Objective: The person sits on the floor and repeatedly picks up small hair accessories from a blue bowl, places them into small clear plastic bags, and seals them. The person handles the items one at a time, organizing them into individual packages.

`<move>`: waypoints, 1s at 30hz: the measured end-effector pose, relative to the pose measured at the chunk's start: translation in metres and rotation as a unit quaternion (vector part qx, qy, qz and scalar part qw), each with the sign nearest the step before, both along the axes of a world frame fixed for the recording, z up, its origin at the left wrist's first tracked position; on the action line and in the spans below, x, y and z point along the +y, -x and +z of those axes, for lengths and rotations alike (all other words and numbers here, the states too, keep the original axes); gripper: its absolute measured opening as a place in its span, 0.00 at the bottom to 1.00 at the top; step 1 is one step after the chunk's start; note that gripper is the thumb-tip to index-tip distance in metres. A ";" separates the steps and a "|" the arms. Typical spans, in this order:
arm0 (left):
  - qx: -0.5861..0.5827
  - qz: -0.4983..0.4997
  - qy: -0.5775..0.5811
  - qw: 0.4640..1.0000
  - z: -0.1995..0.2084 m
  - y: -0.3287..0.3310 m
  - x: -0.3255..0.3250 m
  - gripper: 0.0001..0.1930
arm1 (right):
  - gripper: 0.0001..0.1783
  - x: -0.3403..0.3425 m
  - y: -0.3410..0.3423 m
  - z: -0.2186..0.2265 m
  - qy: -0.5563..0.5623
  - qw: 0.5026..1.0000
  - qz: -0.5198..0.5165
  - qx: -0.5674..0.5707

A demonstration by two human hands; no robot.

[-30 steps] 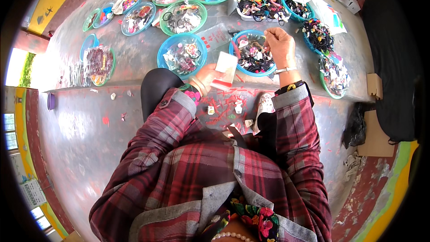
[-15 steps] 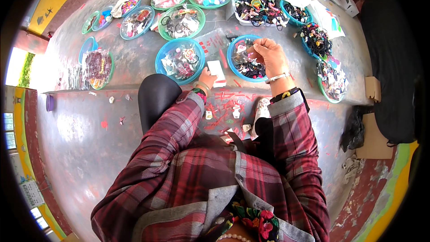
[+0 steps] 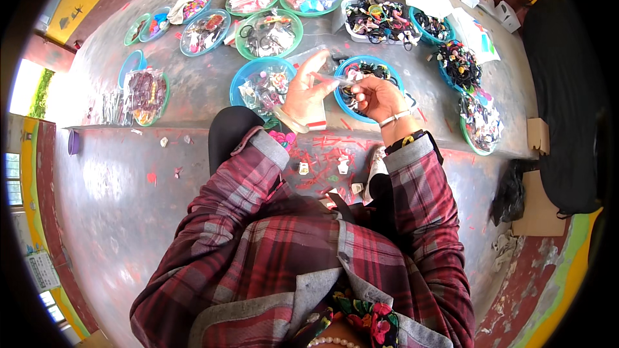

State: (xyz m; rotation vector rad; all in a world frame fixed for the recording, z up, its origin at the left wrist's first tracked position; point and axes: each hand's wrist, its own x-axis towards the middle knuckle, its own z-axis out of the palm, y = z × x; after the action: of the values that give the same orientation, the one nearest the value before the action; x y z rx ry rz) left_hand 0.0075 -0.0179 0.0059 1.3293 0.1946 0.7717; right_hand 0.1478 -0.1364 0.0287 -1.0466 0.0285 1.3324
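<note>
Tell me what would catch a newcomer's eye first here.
The red plaid jacket stands out most, filling the lower middle of the view. Above it, the left hand and right hand come close together, with a blue basin of mixed small items partly hidden behind the right one. Red scraps litter the floor below the hands.

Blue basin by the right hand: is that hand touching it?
Cannot tell. The head view shows the right hand overlapping the near rim of the blue basin, but from above, the hand hides whether it meets the rim.
</note>
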 end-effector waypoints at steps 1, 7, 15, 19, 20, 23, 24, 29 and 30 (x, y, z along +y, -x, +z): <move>-0.002 -0.053 0.048 0.997 0.011 0.006 0.001 0.23 | 0.04 0.000 0.004 0.001 -0.001 1.000 -0.014 0.005; 0.153 -0.090 0.106 0.978 0.045 0.030 0.006 0.10 | 0.13 0.000 0.010 0.010 0.027 0.963 0.067 -0.258; 0.205 -0.135 0.170 0.954 0.017 0.038 0.017 0.09 | 0.13 -0.003 0.016 0.009 -0.043 0.935 0.187 -0.297; 0.175 -0.136 0.173 0.960 0.005 0.032 0.021 0.10 | 0.08 0.002 0.019 0.000 -0.023 0.952 0.155 -0.262; 0.180 -0.125 0.173 0.960 0.007 0.031 0.019 0.10 | 0.08 0.002 0.018 0.000 -0.024 0.956 0.140 -0.255; 0.192 -0.102 0.166 0.962 0.012 0.029 0.014 0.10 | 0.09 0.005 0.017 -0.002 -0.026 0.967 0.096 -0.233; 0.195 -0.102 0.159 0.962 0.010 0.029 0.014 0.10 | 0.09 0.005 0.018 -0.002 -0.027 0.971 0.081 -0.225; 0.212 -0.111 0.111 0.965 0.004 0.029 0.017 0.10 | 0.09 0.006 0.022 0.004 -0.021 0.970 0.089 -0.226; 0.217 -0.111 0.110 0.964 0.007 0.029 0.016 0.10 | 0.08 0.005 0.021 0.002 -0.022 0.970 0.089 -0.224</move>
State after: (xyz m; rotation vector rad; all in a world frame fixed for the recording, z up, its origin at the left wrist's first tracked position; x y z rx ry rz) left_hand -0.0217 -0.0015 0.0128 1.2672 0.4574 0.2530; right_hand 0.1271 -0.1314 0.0310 -1.3150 -0.4399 1.2218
